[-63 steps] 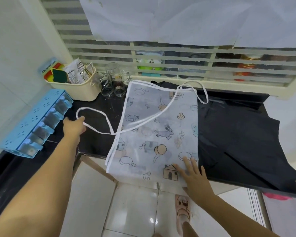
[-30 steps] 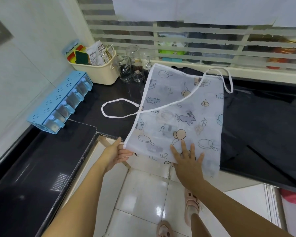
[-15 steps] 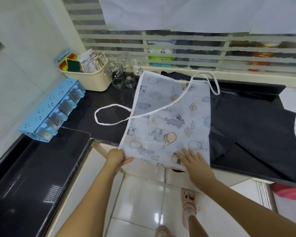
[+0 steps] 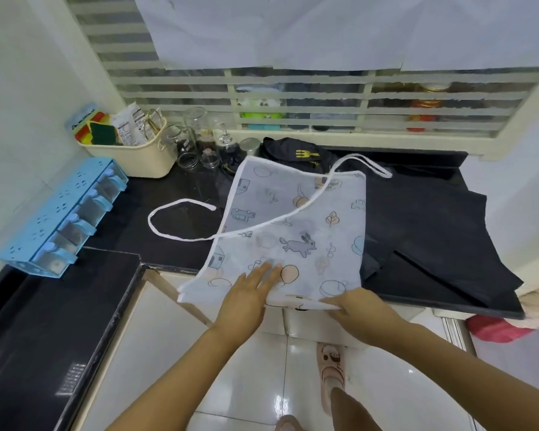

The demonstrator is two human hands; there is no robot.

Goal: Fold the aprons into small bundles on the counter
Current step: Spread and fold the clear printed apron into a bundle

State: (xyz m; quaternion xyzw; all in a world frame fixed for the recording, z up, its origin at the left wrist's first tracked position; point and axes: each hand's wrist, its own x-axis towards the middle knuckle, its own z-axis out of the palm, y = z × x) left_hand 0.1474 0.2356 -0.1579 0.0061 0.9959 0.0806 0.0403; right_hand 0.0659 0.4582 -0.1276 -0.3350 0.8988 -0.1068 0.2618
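Left grip (image 4: 250, 293) now atop apron (image 4: 308, 219), right grip (image 4: 360, 309) at hem.

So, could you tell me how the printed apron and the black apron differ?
The printed apron is pale with cartoons and white trim; the black apron is dark. The printed apron lies partly over the black apron. The left hand and right hand touch the printed apron; the black apron is untouched. Both lie spread on the counter.
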